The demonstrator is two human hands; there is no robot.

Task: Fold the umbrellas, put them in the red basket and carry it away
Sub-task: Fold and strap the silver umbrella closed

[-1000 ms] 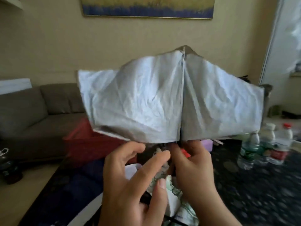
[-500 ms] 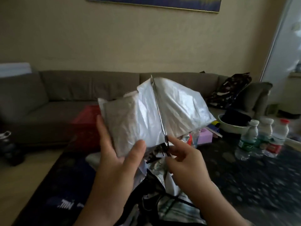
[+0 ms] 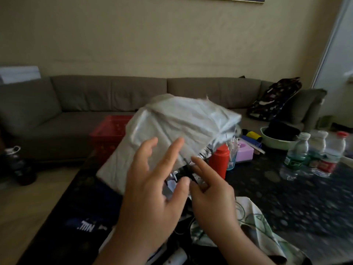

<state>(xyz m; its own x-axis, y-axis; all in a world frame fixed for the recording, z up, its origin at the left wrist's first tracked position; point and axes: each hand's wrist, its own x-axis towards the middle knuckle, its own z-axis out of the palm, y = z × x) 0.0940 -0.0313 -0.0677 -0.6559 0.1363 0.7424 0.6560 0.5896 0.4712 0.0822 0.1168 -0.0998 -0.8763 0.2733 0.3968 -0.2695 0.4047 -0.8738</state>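
Note:
A silver umbrella (image 3: pixel 172 127) is held up over the table, its crinkled canopy gathered into a flat bundle that tilts to the right. My right hand (image 3: pixel 210 197) pinches the dark ribs at the bundle's lower edge. My left hand (image 3: pixel 152 188) hovers in front of the canopy with fingers spread; its grip on the fabric is gone. The red basket (image 3: pixel 108 131) stands behind the umbrella at the table's far left, partly hidden by it. A second umbrella (image 3: pixel 254 222) with a green print lies crumpled on the table under my right wrist.
The dark patterned table (image 3: pixel 286 188) carries a red bottle (image 3: pixel 219 159), a pink box (image 3: pixel 244 152), a green bowl (image 3: pixel 277 144) and three water bottles (image 3: pixel 315 152). A brown sofa (image 3: pixel 76 104) runs behind. A black flask (image 3: pixel 17 165) stands on the floor at left.
The spread silver canopy has been folded together into a bundle and tipped right. My left hand let go of the fabric and spread its fingers. The view dropped lower.

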